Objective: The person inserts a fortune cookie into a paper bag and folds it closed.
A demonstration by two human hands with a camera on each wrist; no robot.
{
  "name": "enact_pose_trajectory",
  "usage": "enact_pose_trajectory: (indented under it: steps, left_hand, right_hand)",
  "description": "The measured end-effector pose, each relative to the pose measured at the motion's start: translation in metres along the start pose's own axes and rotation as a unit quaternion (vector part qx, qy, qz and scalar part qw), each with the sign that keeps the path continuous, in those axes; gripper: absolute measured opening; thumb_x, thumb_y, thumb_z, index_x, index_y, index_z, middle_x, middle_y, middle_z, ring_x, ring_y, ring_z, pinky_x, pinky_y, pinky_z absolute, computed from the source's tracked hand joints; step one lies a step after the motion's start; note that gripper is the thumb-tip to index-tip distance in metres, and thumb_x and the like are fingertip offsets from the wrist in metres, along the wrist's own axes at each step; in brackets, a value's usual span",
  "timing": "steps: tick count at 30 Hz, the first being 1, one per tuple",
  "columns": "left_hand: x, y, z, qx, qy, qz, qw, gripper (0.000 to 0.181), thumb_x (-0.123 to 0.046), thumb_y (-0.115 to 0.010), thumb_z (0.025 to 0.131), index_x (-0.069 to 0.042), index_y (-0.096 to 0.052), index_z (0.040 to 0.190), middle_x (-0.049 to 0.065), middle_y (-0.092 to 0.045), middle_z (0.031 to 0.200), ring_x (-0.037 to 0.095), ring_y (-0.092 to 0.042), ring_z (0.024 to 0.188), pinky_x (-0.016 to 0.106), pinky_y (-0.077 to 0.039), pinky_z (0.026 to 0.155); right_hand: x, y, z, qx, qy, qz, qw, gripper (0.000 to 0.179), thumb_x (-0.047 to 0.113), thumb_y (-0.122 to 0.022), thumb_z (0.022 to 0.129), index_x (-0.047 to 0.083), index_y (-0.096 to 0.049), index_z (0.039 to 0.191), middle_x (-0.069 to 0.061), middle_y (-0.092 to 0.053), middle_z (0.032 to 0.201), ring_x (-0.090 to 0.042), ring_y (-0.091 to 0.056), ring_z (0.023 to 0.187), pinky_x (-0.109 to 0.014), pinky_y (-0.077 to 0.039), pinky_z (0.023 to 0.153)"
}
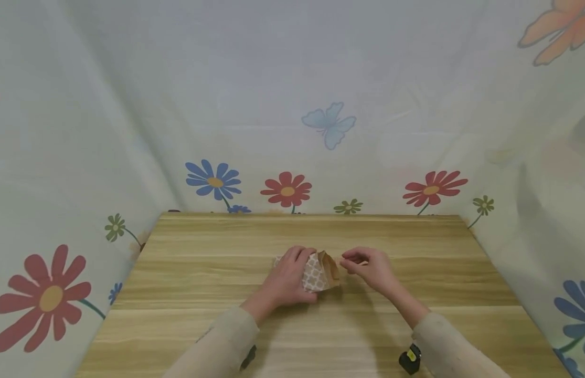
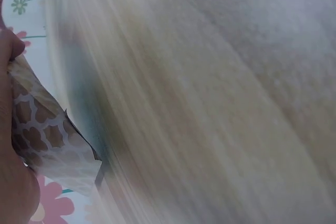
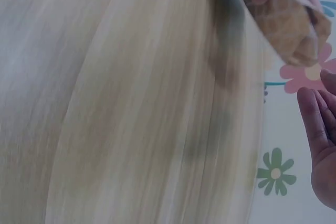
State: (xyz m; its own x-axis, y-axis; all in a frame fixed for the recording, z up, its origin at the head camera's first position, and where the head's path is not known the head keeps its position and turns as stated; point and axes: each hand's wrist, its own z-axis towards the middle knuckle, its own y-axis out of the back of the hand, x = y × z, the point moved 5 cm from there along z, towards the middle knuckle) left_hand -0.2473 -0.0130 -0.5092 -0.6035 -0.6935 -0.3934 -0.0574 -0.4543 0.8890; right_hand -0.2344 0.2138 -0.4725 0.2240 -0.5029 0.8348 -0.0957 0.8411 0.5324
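Note:
A small paper bag point(image 1: 315, 274), brown with a white lattice print, lies on its side over the middle of the table. My left hand point(image 1: 288, 277) grips it round its body, fingers over the top and thumb at the near side. The bag's crinkled brown mouth faces right. Just off that mouth, my right hand point(image 1: 373, 272) is held with loosely bent fingers and nothing visible in them. In the right wrist view, the right fingers point(image 3: 314, 121) extend toward the bag point(image 3: 286, 24), with a gap between. The left wrist view shows the bag's printed side; its inside is hidden.
The wood-grain table point(image 1: 202, 241) reaches back to a pale cloth backdrop point(image 1: 254, 94) printed with flowers and butterflies. More cloth hangs at both sides. A black wrist device point(image 1: 410, 359) with a yellow mark sits by the right sleeve point(image 1: 448, 341).

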Motion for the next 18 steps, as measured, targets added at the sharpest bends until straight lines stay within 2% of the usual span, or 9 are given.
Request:
enact_pose_trajectory:
  steps: [4,8,13,18]
  left_hand:
    - [0.000,0.001,0.000,-0.001,0.007,-0.018,0.9998,0.107,-0.050,-0.092,0.068,-0.017,-0.041,0.156,0.005,-0.048,0.146,0.022,-0.049,0.129,0.046,-0.049,0.111]
    - [-0.002,0.002,0.000,-0.008,0.012,-0.033,0.9993,0.107,-0.048,-0.093,0.067,-0.018,-0.041,0.156,0.005,-0.047,0.146,0.022,-0.049,0.129,0.045,-0.050,0.109]
    - [-0.004,0.005,-0.001,-0.013,0.025,-0.061,0.9978,0.109,-0.047,-0.094,0.068,-0.019,-0.038,0.157,0.005,-0.046,0.148,0.020,-0.049,0.128,0.043,-0.051,0.108]
    - [-0.006,0.009,-0.001,-0.020,0.029,-0.082,0.9960,0.110,-0.046,-0.095,0.069,-0.019,-0.037,0.159,0.005,-0.045,0.151,0.020,-0.049,0.130,0.044,-0.051,0.110]
  right_hand:
    - [-0.001,-0.005,0.002,0.051,-0.004,-0.018,0.9985,0.023,0.025,-0.078,0.099,0.005,-0.080,0.112,-0.005,-0.079,0.098,-0.021,-0.075,0.086,-0.034,-0.062,0.075]
    - [0.002,-0.013,0.003,0.095,-0.005,0.012,0.9954,0.017,0.018,-0.075,0.102,0.002,-0.078,0.107,-0.005,-0.077,0.090,-0.027,-0.075,0.079,-0.046,-0.064,0.072]
    - [0.013,-0.011,0.009,0.089,0.020,0.034,0.9953,0.011,0.011,-0.075,0.100,0.000,-0.078,0.101,-0.008,-0.076,0.084,-0.023,-0.074,0.071,-0.051,-0.064,0.069]
    - [0.025,-0.004,0.015,0.095,0.030,0.032,0.9945,0.011,0.010,-0.076,0.100,-0.001,-0.078,0.101,-0.011,-0.077,0.087,-0.020,-0.073,0.071,-0.049,-0.064,0.068]
